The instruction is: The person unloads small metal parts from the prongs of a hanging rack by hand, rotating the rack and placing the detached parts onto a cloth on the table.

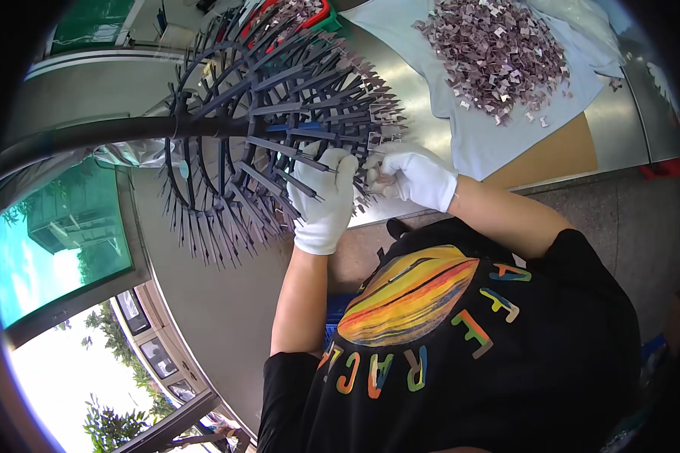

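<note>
A large dark rack (261,102) with rings of spiky prongs fills the upper left, carried on a thick curved bar. Small brownish flat pieces (385,113) sit on the prong tips along its right side. My left hand (325,200), in a white glove, is closed among the lower prongs, fingers curled round them. Just right of it, my right hand (419,177), also gloved in white, is pinched at the rack's edge. Something small and brownish shows at its fingertips, similar to the pieces on the prongs. The fingers partly hide it.
A heap of small brownish pieces (502,60) lies on a pale cloth (480,143) over the metal table (616,113). Beyond the rack stands a red bin (321,13) with similar pieces. Brown board (559,155) shows at the table's near edge. Windows (68,234) are at left.
</note>
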A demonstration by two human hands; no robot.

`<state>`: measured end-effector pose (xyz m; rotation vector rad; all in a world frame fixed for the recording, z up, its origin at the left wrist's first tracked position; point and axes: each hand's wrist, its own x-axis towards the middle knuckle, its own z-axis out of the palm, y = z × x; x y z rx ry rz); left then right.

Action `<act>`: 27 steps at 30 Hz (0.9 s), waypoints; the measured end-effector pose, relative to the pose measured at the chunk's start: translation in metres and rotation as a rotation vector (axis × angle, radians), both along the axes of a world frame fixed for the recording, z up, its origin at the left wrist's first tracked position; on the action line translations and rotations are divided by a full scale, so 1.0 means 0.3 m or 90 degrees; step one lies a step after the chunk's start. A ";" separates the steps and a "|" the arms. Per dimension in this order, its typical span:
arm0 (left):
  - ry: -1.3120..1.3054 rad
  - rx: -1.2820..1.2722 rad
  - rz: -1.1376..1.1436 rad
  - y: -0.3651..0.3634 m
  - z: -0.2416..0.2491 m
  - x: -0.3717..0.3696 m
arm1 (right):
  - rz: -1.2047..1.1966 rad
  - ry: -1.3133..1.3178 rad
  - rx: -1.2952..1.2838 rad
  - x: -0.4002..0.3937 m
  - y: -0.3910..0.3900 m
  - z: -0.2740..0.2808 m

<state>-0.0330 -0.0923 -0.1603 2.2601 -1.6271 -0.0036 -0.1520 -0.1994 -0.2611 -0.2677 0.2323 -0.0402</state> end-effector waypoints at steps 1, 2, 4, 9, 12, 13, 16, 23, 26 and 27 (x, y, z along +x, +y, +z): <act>-0.031 0.004 -0.033 0.008 -0.003 0.006 | -0.011 -0.025 0.024 -0.011 0.001 -0.016; -0.062 0.009 -0.067 0.019 -0.008 0.018 | -0.022 -0.049 0.050 -0.025 0.001 -0.012; -0.135 -0.038 -0.070 0.025 -0.009 0.009 | -0.028 -0.064 0.082 -0.046 -0.004 0.008; -0.188 -0.020 -0.002 0.040 0.069 -0.177 | -0.025 -0.064 0.144 -0.058 -0.071 0.087; -0.189 0.006 0.031 0.015 0.046 -0.168 | -0.017 -0.030 0.060 -0.007 -0.074 0.090; -0.178 0.000 0.085 0.003 0.032 -0.159 | -0.011 -0.053 0.038 0.013 -0.070 0.077; -0.162 -0.066 -0.015 0.016 -0.026 -0.039 | -0.065 -0.038 0.062 0.028 -0.076 0.094; -0.255 0.000 -0.058 -0.011 -0.011 -0.017 | -0.059 0.026 -0.004 0.029 -0.051 0.087; -0.177 -0.091 0.026 -0.074 0.002 -0.064 | -0.089 0.149 -0.094 0.019 -0.057 0.143; -0.171 -0.117 0.000 -0.089 -0.005 -0.058 | -0.061 0.175 -0.128 -0.008 -0.062 0.197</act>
